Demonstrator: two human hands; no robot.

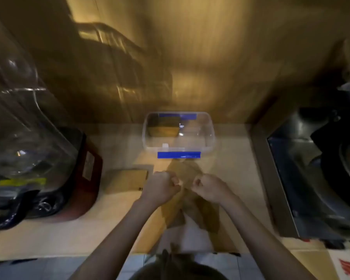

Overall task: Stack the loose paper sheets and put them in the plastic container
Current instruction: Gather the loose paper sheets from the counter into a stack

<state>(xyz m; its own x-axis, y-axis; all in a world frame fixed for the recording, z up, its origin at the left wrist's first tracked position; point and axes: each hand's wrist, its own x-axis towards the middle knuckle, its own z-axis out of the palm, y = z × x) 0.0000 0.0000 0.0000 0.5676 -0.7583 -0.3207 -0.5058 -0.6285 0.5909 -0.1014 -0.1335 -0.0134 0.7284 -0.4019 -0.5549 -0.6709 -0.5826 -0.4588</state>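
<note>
A clear plastic container (210,138) with blue clips stands open at the back of the counter, against the wall. In front of it lie brown paper sheets (190,207), overlapping and blurred by motion. My left hand (162,186) and my right hand (208,187) are both closed over the near part of the sheets, side by side, fingers curled on the paper's upper edge. A second brown piece (125,179) lies flat to the left of my left hand. Inside the container, a brownish shape shows at its left half; I cannot tell if it is paper or a reflection.
A red-based appliance with a clear bowl (49,158) fills the counter's left side. A steel sink (311,178) holding a dark pan lies to the right. The light counter (69,235) ends at its front edge near my body.
</note>
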